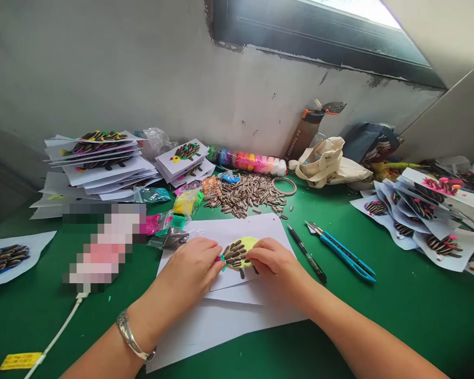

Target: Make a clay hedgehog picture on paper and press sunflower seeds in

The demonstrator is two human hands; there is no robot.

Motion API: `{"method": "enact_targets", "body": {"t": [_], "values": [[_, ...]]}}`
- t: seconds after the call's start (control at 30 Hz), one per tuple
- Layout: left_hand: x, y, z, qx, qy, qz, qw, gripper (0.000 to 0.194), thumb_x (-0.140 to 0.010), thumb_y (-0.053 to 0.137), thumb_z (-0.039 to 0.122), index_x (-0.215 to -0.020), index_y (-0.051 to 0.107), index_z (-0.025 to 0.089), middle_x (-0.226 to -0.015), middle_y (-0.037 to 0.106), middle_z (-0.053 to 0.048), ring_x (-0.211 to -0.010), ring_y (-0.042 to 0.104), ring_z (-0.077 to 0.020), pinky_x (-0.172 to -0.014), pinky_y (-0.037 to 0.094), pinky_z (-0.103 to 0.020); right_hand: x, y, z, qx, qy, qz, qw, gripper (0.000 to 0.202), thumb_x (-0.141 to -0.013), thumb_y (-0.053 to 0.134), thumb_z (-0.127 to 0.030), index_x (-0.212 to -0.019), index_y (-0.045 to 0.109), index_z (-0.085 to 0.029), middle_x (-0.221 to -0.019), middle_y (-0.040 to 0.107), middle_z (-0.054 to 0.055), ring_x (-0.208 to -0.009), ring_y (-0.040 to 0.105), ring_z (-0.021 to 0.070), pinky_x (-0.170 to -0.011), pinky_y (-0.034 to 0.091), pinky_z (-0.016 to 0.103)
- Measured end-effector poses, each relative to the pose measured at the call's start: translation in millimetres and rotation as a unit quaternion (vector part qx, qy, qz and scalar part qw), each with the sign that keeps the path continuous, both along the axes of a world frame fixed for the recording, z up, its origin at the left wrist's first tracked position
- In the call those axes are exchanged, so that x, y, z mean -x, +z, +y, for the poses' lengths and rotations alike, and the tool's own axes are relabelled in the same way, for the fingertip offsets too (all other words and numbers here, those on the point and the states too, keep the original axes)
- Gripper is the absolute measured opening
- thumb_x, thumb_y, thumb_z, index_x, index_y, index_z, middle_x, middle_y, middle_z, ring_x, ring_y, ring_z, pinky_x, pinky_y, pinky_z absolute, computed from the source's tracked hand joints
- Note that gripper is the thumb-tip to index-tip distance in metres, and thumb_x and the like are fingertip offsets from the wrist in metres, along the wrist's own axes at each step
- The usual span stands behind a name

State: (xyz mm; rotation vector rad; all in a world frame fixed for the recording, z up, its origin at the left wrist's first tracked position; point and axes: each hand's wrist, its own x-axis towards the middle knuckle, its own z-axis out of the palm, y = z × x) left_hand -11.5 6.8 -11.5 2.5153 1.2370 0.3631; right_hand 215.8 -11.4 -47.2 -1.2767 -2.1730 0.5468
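Observation:
A white card (221,284) lies on larger white paper (189,337) before me. On it is a hedgehog-like picture: a flat yellow clay body (249,243), its left part covered with striped sunflower seeds (234,256), with dark legs below. My left hand (197,260) rests at the picture's left side, fingers curled together beside the teal and pink clay head (222,260); what they grip, if anything, is hidden. At the body's right side my right hand (274,260) is closed in a pinch, a dark seed end showing at its fingertips.
Loose sunflower seeds (243,195), a tape roll (284,186) and clay packets (185,202) lie behind the paper. A pen (307,253) and blue cutter (345,255) are at right. Card stacks stand left (102,173) and right (422,210). A cable (61,329) crosses the left.

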Motion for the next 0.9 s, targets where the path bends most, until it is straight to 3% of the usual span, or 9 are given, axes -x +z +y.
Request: {"method": "enact_targets", "body": {"t": [0.37, 0.9], "values": [[-2.3, -4.2, -0.4, 0.013, 0.004, 0.030, 0.999, 0.017, -0.085, 0.060, 0.030, -0.097, 0.064, 0.019, -0.100, 0.065, -0.007, -0.104, 0.056, -0.0259, -0.093, 0.044, -0.040, 1.6, -5.4, -1.3, -0.031, -0.006, 0.003, 0.999, 0.024, -0.092, 0.045, -0.016, -0.091, 0.069, -0.020, -0.087, 0.064, 0.007, -0.081, 0.058, 0.0180, -0.072, 0.047, 0.028], [-5.0, -5.9, -3.4, 0.006, 0.008, 0.047, 0.999, 0.018, -0.086, 0.056, 0.027, -0.100, 0.063, 0.019, -0.102, 0.062, -0.008, -0.104, 0.054, -0.0252, -0.093, 0.043, -0.039, 4.8, -14.6, -3.3, -0.069, -0.002, -0.053, 0.996, 0.021, -0.089, 0.048, -0.010, -0.093, 0.067, -0.017, -0.086, 0.063, 0.007, -0.080, 0.055, 0.0184, -0.072, 0.044, 0.029]]}}
